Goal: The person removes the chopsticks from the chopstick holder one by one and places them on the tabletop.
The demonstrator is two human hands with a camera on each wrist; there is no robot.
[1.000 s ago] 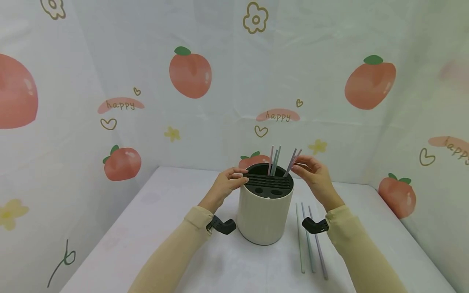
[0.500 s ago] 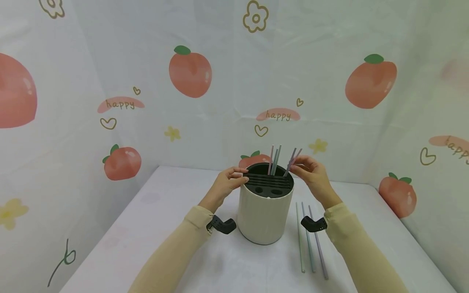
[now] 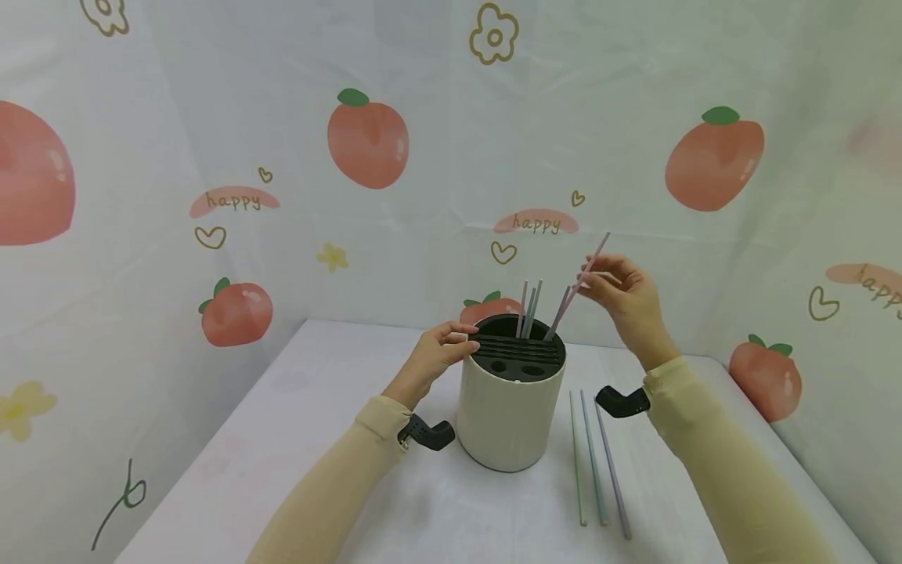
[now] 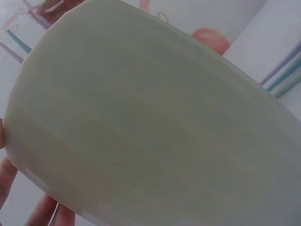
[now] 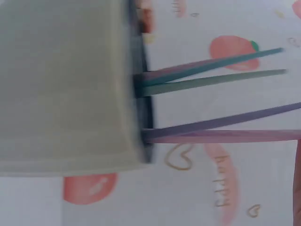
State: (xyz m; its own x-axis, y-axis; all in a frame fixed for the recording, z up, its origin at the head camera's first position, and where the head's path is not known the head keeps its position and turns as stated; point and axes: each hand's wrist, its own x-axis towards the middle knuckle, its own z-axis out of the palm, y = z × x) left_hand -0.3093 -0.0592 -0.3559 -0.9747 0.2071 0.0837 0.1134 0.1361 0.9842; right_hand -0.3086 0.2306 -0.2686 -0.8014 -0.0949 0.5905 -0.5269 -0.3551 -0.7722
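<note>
A cream cylindrical knife block (image 3: 510,423) with a black slotted top stands upright on the table. My left hand (image 3: 431,359) holds its left rim; in the left wrist view, fingers (image 4: 42,209) lie along its side. At the right, my right hand (image 3: 629,304) pinches a pink chopstick (image 3: 597,252), slanted up and right. Its lower part reaches down to the block's opening beside a purple chopstick (image 3: 557,319), as the right wrist view also shows. Several more chopsticks (image 3: 530,309), pink, blue and green, stand in the rear compartment.
On the table right of the block lie a green chopstick (image 3: 578,470), a blue chopstick (image 3: 595,478) and a purple chopstick (image 3: 616,486), roughly side by side. Behind the table (image 3: 338,368) hangs a white backdrop (image 3: 437,157) printed with peaches.
My right hand has risen and moved right, drawing the pink chopstick upward so more of it shows above the block. My left hand has stayed at the rim.
</note>
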